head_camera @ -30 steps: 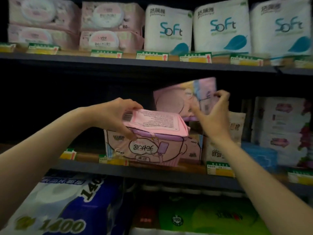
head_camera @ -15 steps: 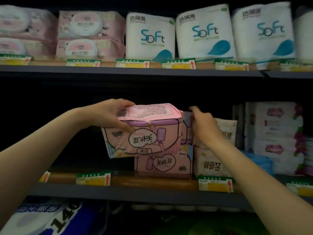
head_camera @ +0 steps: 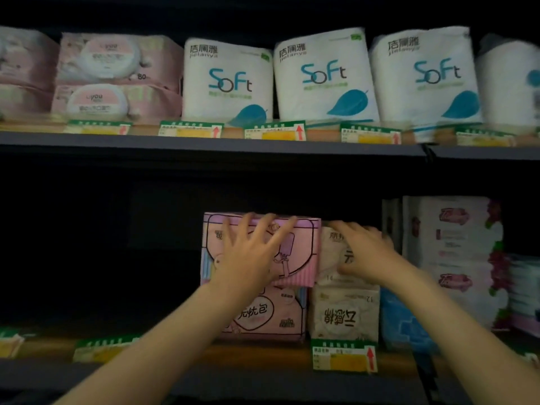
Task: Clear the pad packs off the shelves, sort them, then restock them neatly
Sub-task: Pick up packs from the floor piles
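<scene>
Two pink pad packs are stacked on the middle shelf (head_camera: 190, 350). My left hand (head_camera: 251, 252) presses flat with spread fingers on the front of the upper pink pack (head_camera: 304, 252), which sits on the lower pink pack (head_camera: 263, 314). Right of them two cream pad packs are stacked. My right hand (head_camera: 362, 252) lies over the upper cream pack (head_camera: 330, 258), its thumb below, above the lower cream pack (head_camera: 342, 314); how firmly it holds is blurred.
White floral pad packs (head_camera: 450, 252) and a blue pack (head_camera: 403, 323) stand to the right. The upper shelf carries white "Soft" tissue packs (head_camera: 321, 80) and pink wipe packs (head_camera: 117, 74). The middle shelf left of the pink stack is dark. Price tags (head_camera: 344, 355) line the shelf edges.
My left hand has set the pink pack it carried onto the lower pink pack and now presses its front. My right hand has moved onto the upper cream pack. The view has tilted up.
</scene>
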Demonstrator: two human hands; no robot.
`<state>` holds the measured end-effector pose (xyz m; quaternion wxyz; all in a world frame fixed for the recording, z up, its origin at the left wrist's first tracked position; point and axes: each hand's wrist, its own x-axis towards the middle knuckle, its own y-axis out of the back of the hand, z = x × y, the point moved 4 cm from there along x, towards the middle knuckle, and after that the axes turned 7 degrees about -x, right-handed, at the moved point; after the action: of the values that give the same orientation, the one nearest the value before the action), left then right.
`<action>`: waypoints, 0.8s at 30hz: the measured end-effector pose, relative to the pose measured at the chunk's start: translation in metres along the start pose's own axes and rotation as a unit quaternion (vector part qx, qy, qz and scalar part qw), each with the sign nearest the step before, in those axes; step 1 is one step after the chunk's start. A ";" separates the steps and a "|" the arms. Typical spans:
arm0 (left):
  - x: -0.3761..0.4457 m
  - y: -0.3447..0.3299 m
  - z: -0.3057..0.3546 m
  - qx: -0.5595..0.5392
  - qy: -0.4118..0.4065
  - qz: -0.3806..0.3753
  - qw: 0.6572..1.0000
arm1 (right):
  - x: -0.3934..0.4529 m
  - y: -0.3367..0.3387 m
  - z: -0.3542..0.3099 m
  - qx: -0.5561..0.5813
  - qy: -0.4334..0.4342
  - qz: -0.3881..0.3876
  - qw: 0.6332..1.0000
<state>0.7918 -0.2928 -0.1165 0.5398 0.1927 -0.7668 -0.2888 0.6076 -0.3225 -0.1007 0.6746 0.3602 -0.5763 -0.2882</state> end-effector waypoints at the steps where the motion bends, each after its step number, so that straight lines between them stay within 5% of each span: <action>1: 0.004 -0.002 0.002 0.004 0.007 0.023 1.000 | 0.001 0.000 -0.001 -0.018 -0.001 0.016 1.000; 9: 0.028 -0.026 -0.007 -0.019 0.054 -0.021 0.998 | 0.000 0.004 -0.011 -0.058 0.064 0.101 0.991; 18: 0.054 0.020 -0.023 0.015 0.053 -0.082 0.995 | 0.007 0.001 -0.008 -0.048 0.055 0.054 0.996; 21: 0.055 0.032 -0.023 0.001 0.046 -0.163 0.985 | 0.008 0.007 -0.003 -0.002 0.048 0.023 0.999; 24: 0.048 0.043 -0.028 -0.029 0.065 -0.169 0.983 | -0.005 0.018 0.000 0.116 0.041 0.080 0.989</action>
<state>0.8027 -0.2961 -0.0472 0.5376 0.3220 -0.6777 -0.3848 0.6065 -0.3081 -0.0889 0.6721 0.4000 -0.6050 -0.1493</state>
